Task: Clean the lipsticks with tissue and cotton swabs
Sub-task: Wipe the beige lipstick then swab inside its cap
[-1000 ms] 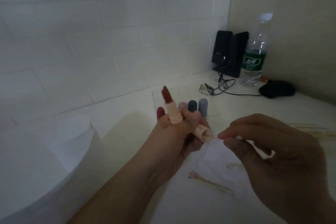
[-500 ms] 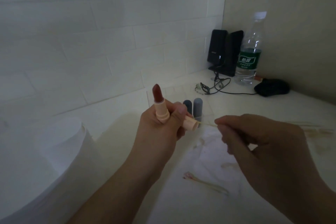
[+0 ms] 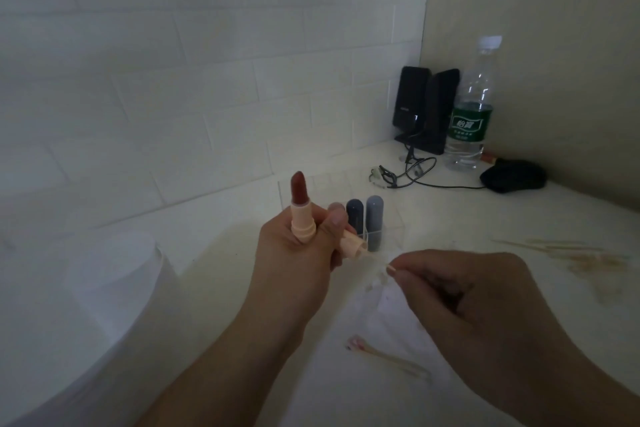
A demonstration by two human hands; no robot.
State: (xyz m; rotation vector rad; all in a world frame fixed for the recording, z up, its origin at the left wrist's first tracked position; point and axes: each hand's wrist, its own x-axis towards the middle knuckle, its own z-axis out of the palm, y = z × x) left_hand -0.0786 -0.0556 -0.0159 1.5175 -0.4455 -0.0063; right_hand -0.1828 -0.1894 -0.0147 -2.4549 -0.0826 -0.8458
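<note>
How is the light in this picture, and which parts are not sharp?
Head view: dim, flat light and no glare; the lipstick in the left hand is fairly sharp, the right hand and swabs are soft, and the wide lens bends the wall lines.

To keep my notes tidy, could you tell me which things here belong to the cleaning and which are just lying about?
Job: lipstick, cap, swab, used swabs, tissue, tissue roll, capped lipsticks.
Lying about: bottle, speakers, cable, mouse.
</note>
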